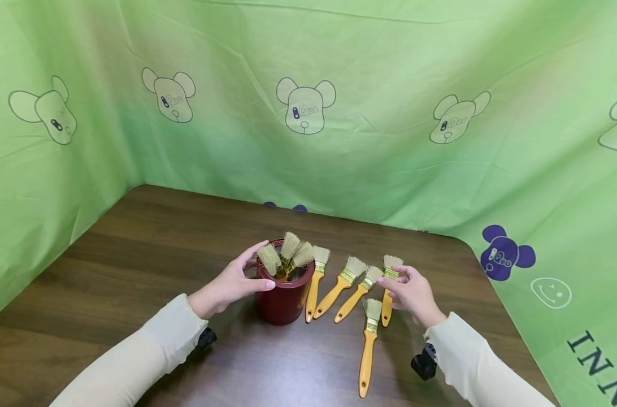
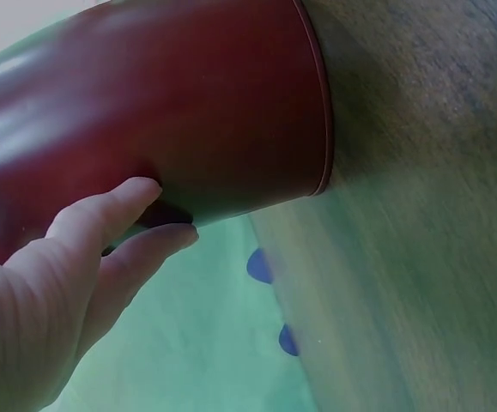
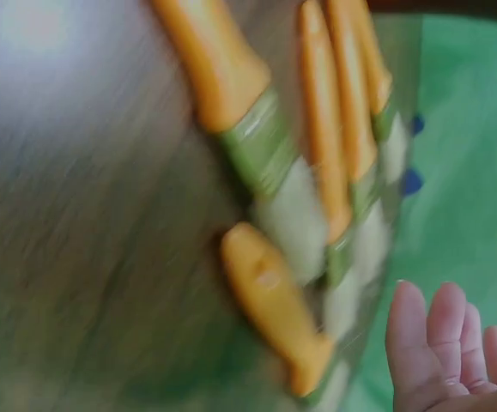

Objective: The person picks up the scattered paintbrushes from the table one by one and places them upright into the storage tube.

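My left hand (image 1: 232,284) holds a dark red round container (image 1: 283,302) at its upper left side, thumb along the front of the rim and fingers behind. In the left wrist view, fingertips rest against the container's smooth wall (image 2: 222,94). Several paintbrushes stand in it with pale bristles (image 1: 290,244) up, their handles hidden inside. My right hand (image 1: 412,291) hovers over the rightmost paintbrush (image 1: 387,308), fingers loosely bent. In the right wrist view, that hand's fingers (image 3: 444,330) hold nothing, with the brush handle (image 3: 269,300) lying to their left.
More paintbrushes with yellow-orange handles lie between the container and my right hand: one (image 1: 312,294) beside the container, two slanting ones (image 1: 331,298) (image 1: 350,305), and one (image 1: 366,356) nearer me. Green printed cloth (image 1: 308,164) hangs behind the brown wooden table (image 1: 186,226).
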`<state>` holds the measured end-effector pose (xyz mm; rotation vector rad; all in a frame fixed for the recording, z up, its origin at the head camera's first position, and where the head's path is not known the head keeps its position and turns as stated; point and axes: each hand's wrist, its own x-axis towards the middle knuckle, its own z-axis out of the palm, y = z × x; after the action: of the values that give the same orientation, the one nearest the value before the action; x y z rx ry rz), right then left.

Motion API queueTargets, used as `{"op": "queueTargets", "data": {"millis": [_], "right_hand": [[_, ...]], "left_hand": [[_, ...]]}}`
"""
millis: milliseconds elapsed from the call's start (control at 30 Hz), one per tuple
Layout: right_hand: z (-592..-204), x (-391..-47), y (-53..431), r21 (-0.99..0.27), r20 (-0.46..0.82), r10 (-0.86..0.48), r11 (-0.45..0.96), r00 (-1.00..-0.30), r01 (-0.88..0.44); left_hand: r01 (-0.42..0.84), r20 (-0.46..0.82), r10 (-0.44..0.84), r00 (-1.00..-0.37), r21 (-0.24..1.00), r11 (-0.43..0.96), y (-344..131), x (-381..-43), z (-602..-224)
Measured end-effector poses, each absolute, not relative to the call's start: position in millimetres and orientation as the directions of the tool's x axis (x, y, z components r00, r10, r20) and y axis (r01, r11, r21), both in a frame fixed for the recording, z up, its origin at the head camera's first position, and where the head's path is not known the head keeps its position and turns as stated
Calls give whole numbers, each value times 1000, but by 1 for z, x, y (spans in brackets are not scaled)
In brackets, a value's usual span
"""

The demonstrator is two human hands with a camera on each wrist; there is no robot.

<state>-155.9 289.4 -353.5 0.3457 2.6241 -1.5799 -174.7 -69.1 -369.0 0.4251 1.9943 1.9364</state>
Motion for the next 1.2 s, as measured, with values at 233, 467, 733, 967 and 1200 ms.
{"op": "queueTargets", "data": {"millis": [233, 467, 733, 967, 1200], "right_hand": [[-378, -165, 314, -848, -237, 246, 420, -940, 324], [-392, -167, 321, -812, -326, 248, 420, -912, 404], [-399, -170, 318, -769, -328, 253, 488, -910, 413], [-397, -165, 322, -746, -341, 245, 517, -907, 420], [-393, -160, 333, -719, -362, 225, 551, -905, 424]], "left_hand": [[-6, -27, 432, -902, 999, 50, -68, -175, -370], [-2, -25, 426, -904, 999, 53, -68, -175, -370], [-2, -22, 425, -905, 999, 48, -70, -174, -368], [14, -11, 445, -895, 999, 52, -67, -177, -367], [-7, -33, 438, -899, 998, 62, -67, -177, -367]]}}
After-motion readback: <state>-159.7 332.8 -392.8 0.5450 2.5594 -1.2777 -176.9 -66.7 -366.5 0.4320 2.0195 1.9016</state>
